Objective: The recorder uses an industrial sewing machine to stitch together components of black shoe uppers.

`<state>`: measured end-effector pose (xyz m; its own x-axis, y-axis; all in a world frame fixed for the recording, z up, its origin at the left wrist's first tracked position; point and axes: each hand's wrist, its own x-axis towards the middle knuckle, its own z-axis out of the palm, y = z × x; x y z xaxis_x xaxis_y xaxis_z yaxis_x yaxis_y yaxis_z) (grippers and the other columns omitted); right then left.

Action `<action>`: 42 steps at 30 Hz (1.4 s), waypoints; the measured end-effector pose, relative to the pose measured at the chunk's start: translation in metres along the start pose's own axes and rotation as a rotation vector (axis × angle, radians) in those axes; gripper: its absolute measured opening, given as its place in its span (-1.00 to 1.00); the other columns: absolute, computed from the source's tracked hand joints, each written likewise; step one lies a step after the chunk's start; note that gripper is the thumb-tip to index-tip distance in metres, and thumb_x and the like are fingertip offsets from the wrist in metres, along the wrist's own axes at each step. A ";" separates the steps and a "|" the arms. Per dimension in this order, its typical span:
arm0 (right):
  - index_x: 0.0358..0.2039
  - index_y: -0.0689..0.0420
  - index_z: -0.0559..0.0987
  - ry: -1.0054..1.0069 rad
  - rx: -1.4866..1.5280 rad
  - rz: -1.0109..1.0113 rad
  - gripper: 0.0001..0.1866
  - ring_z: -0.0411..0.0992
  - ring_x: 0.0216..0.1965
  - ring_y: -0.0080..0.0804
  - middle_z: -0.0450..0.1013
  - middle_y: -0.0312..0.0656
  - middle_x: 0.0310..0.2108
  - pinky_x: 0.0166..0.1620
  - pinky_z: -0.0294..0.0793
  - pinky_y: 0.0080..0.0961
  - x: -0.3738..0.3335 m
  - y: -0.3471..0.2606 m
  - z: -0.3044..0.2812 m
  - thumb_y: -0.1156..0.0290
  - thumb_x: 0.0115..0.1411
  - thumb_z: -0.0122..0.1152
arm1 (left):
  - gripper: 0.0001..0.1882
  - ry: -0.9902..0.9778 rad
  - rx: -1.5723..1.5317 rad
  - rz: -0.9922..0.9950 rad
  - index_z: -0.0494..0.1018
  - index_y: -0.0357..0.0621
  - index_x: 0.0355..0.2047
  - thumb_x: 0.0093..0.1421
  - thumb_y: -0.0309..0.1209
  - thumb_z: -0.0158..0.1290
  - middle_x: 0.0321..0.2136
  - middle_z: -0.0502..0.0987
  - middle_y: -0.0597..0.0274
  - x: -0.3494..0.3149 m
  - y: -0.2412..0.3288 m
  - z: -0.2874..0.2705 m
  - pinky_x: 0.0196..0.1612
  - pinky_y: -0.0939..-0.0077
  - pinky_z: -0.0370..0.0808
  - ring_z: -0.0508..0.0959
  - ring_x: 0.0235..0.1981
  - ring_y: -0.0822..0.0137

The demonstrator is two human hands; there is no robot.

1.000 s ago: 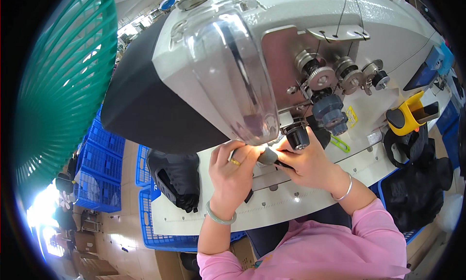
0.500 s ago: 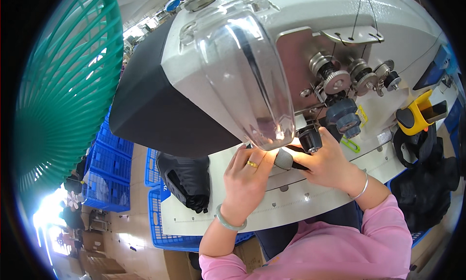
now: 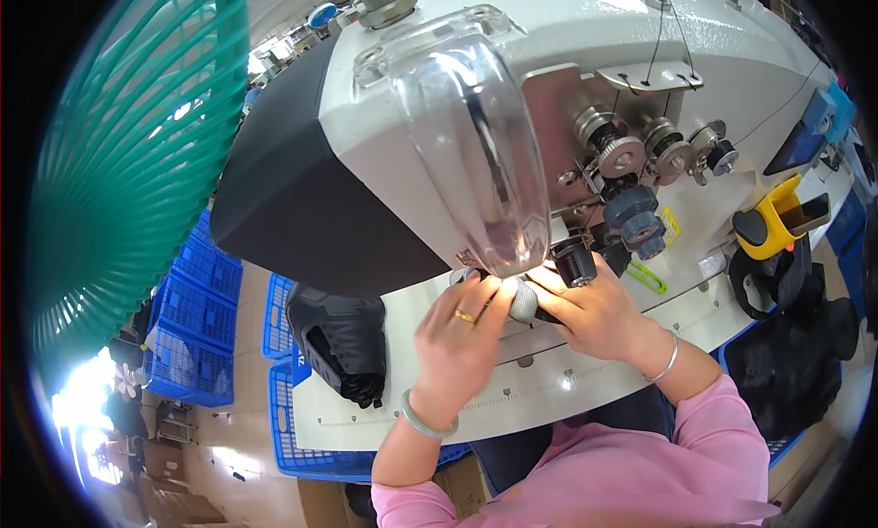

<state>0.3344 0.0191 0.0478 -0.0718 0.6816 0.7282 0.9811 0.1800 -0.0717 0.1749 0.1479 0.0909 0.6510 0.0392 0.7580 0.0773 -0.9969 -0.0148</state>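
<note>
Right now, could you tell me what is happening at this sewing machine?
A person in a pink top sits at a white industrial sewing machine. Both hands press a small grey mesh piece on the white table under the machine's head: the left hand, with a gold ring and a pale green bangle, on one side, the right hand, with a silver bangle, on the other. A stack of black pieces lies at the table's left edge, above blue crates.

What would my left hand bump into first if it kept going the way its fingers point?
Most likely the grey mesh piece at its fingertips, under the sewing machine head. The left hand points up and right toward it; depth is unclear.
</note>
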 end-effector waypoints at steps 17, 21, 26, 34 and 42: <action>-0.07 0.21 0.56 0.018 -0.040 -0.014 -0.43 0.43 0.05 -0.11 0.42 -0.11 0.10 0.06 0.38 -0.10 -0.002 -0.008 -0.002 0.57 -0.24 0.32 | -0.67 0.016 -0.005 -0.082 0.58 -0.13 -0.26 -0.11 -0.62 0.17 -0.23 0.56 0.25 -0.008 0.005 0.005 -0.27 0.43 0.58 0.59 -0.26 0.22; -0.16 0.24 0.58 0.024 -0.041 0.010 -0.62 0.36 0.01 -0.14 0.46 -0.15 -0.10 0.14 0.36 -0.05 0.001 -0.014 -0.001 0.49 -0.07 0.23 | -0.67 -0.014 0.029 -0.076 0.56 -0.16 -0.25 -0.11 -0.62 0.13 -0.21 0.54 0.23 -0.009 0.005 0.004 -0.23 0.40 0.59 0.59 -0.19 0.20; -0.13 0.24 0.56 0.034 -0.029 0.035 -0.58 0.35 0.03 -0.11 0.45 -0.12 -0.08 0.14 0.35 -0.03 0.001 -0.015 0.004 0.48 -0.09 0.27 | -0.67 -0.035 0.065 -0.101 0.57 -0.16 -0.25 -0.11 -0.62 0.17 -0.22 0.54 0.24 -0.007 0.010 0.003 -0.23 0.38 0.57 0.57 -0.22 0.17; -0.09 0.27 0.53 0.087 0.049 -0.026 -0.55 0.33 0.12 -0.05 0.41 -0.02 0.03 0.19 0.29 0.08 -0.008 -0.009 0.008 0.45 -0.07 0.29 | -0.71 0.050 -0.187 -0.265 0.59 -0.18 -0.29 -0.10 -0.60 0.23 -0.31 0.60 0.21 -0.011 -0.001 0.010 -0.28 0.41 0.56 0.58 -0.36 0.19; -0.11 0.29 0.53 0.084 -0.027 -0.005 -0.57 0.33 0.13 -0.02 0.39 0.01 0.05 0.20 0.28 0.10 -0.010 -0.017 0.012 0.46 -0.04 0.32 | -0.70 0.139 0.052 -0.105 0.60 -0.18 -0.29 -0.11 -0.64 0.21 -0.29 0.59 0.21 -0.015 0.012 0.019 -0.31 0.41 0.55 0.59 -0.37 0.19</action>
<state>0.3164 0.0181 0.0336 -0.0621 0.6185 0.7834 0.9853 0.1631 -0.0508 0.1803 0.1367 0.0668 0.5271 0.1291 0.8399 0.1801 -0.9829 0.0380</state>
